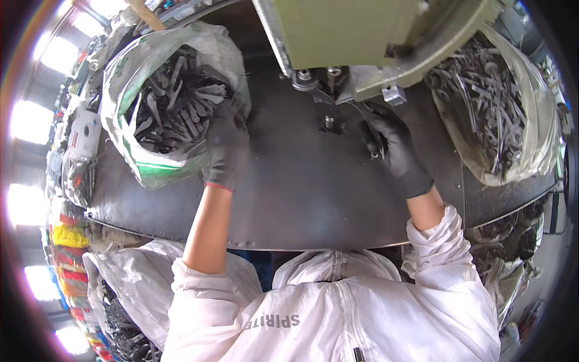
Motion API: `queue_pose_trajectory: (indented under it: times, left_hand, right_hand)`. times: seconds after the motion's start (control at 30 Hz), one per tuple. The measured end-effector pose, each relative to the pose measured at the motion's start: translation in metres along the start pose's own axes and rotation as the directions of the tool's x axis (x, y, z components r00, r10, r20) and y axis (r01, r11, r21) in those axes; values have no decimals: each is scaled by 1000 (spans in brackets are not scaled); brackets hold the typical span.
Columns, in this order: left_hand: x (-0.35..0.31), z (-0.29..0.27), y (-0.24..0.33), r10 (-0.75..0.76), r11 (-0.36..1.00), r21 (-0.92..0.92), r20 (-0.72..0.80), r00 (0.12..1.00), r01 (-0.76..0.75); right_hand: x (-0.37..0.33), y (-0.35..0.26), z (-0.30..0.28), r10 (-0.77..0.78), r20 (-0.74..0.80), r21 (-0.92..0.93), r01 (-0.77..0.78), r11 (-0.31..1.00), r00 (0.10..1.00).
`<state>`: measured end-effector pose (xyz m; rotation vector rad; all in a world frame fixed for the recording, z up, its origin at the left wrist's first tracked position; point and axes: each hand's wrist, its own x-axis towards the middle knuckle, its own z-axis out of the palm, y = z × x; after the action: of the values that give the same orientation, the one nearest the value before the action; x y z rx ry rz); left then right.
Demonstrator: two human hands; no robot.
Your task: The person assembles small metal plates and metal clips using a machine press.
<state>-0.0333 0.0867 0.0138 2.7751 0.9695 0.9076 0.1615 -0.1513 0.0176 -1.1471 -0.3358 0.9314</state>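
Observation:
My left hand (228, 148), in a dark grey glove, reaches over the near right edge of an open white woven sack (148, 166). Flat dark metal levers (175, 99) fill that sack, and the fingers blur into them, so whether they grip one is unclear. My right hand (395, 145), gloved too, is closed around a slim curved metal lever (380, 140) beside the machine head. Just left of it, a short metal pin (329, 122) stands up from the dark tabletop (301, 193). Above the pin hangs the green machine's (344, 36) lower tooling (319, 87).
A second sack (531, 145) on the right holds several long metal pieces (488, 102). A small metal block (394, 95) juts from the machine above my right hand. A white box (84, 133) stands left of the table. The table's curved front edge (313, 248) lies against me.

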Motion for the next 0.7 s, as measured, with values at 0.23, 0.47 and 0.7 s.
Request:
queue_pose_trajectory:
  times: [0.23,0.47,0.7]
  left_hand:
    - [-28,-17,73,-43,83,-648,757,652,757]
    - [-21,-2,93,86,241,-627,774,627,741]
    - [1,-1,103,174,253,-668,743,646,700]
  right_hand:
    - [6,0,20,-96,-68,18,97,995,993]
    - [1,-11,29,-54,-19,-74,52,996,998]
    - [5,3,41,-60,30,-229,66,971,998]
